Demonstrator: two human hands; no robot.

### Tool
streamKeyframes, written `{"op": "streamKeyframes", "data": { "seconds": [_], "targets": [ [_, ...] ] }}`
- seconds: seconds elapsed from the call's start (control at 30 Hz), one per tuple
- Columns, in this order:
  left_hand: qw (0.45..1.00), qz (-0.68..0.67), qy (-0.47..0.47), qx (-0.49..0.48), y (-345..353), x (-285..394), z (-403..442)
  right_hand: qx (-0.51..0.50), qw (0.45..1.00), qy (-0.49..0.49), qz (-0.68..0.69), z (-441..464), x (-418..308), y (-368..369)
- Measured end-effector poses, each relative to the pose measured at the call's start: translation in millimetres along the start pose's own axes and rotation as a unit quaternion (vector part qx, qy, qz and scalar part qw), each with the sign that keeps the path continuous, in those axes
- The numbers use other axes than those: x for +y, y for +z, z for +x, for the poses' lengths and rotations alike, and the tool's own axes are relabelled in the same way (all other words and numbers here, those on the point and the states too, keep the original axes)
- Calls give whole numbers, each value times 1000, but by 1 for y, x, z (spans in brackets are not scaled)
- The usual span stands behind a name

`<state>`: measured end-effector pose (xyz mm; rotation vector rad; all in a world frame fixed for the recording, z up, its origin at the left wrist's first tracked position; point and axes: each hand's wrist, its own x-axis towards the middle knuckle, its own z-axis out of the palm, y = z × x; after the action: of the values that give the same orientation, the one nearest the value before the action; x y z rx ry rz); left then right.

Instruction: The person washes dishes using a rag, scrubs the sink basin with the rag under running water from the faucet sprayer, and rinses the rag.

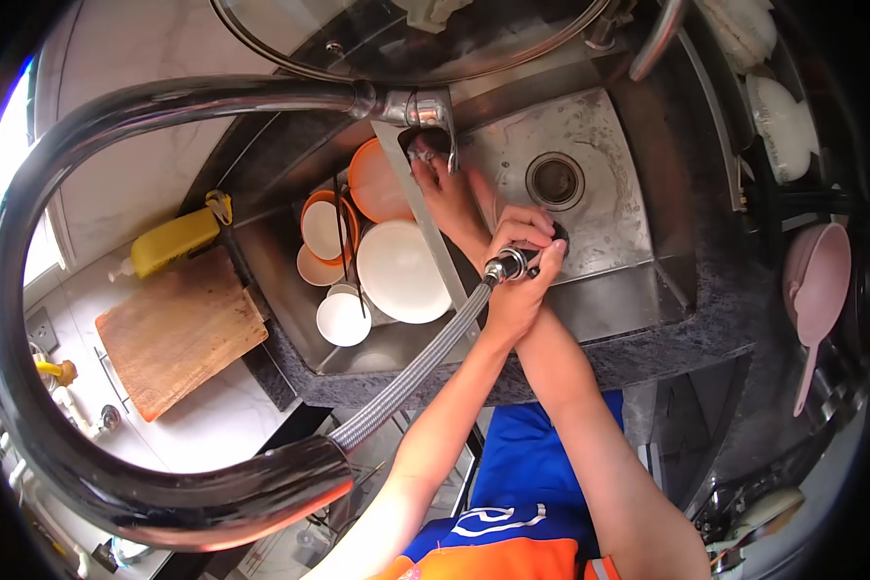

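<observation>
My left hand (525,266) is closed around the dark pull-out spray head (512,263), near the middle of the sink. A braided hose (418,362) runs from it down-left into the tap's curved black spout (19,319). My right forearm crosses beneath my left wrist. My right hand (442,188) is at the far left corner of the right basin, close to the divider (433,232) and below the tap lever (451,130). Its fingers are bent around something pale and shiny that I cannot make out. Whether water flows is not visible.
In the left basin are a white plate (403,273), a white bowl (344,320), an orange dish (379,182) and dark chopsticks (355,256). A wooden board (181,333) and yellow bottle (174,242) lie left. A glass lid (406,48) is behind; a pink pan (818,280) is right.
</observation>
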<state>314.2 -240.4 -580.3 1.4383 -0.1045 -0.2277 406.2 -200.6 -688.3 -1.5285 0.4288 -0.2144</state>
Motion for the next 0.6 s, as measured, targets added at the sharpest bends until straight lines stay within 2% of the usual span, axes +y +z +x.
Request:
{"op": "streamKeyframes", "data": {
  "seconds": [0.07,0.1,0.13,0.17,0.2,0.23,0.27,0.3,0.33,0.37,0.4,0.43,0.47,0.5,0.6],
  "targets": [
    [999,8,31,-16,1,-3,0,8,999,27,46,0,2,-1],
    [999,15,36,-4,1,-2,1,68,995,6,68,5,19,12],
    [999,24,41,9,-1,-1,0,72,995,6,70,15,22,12],
    [999,16,-19,32,-1,8,1,101,992,60,44,23,37,16],
    [998,21,-10,63,-2,8,4,129,985,114,19,33,51,23],
    [997,33,8,69,-2,9,7,201,936,258,128,49,49,31],
    [996,44,25,75,-3,9,10,223,868,285,341,50,40,26],
    [996,49,21,71,-4,8,12,216,716,267,607,37,20,11],
    [996,52,44,62,-3,6,14,173,523,231,802,15,-5,-8],
    [995,55,66,54,-2,4,17,110,309,200,923,-9,-37,-31],
    [995,54,62,52,0,3,18,48,157,177,970,-24,-71,-53],
    [995,56,69,45,1,3,21,30,48,155,986,-38,-97,-67],
    [994,57,79,40,1,4,23,29,-8,150,988,-47,-112,-75],
    [993,47,100,31,2,3,26,32,-26,148,988,-52,-120,-77],
    [996,26,81,28,10,4,25,40,-21,138,989,-62,-136,-84]
  ]
}}
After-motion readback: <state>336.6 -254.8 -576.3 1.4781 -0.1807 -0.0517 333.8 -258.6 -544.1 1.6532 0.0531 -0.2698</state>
